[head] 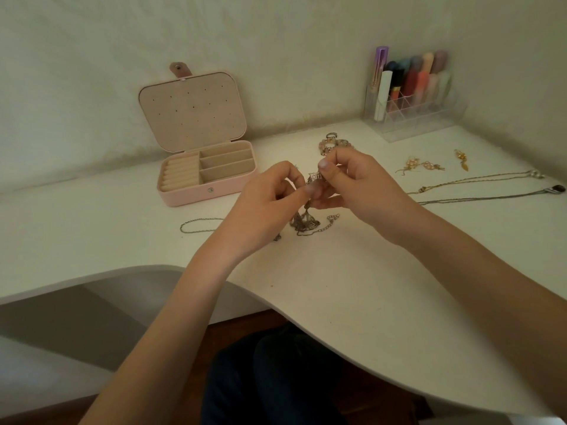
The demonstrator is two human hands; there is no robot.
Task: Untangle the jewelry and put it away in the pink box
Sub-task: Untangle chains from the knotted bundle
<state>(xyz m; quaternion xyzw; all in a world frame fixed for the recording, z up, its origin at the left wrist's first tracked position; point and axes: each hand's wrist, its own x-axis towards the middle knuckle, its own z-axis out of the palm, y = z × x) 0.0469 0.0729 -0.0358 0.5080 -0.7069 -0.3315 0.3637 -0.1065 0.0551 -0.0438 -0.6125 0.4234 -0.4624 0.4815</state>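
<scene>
While two necklaces [478, 187] lie apart, left hand [267, 204] and right hand [359, 182] pinch one tangle [306, 219] — box [206, 176] open.

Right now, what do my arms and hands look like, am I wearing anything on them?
Both forearms are bare up to the frame's edge: no sleeves in view. The left hand and the right hand show no rings, bracelets, watch or gloves. The nails on the fingers look short with a pale, light finish. Below the desk, dark trousers cover the lap.
</scene>
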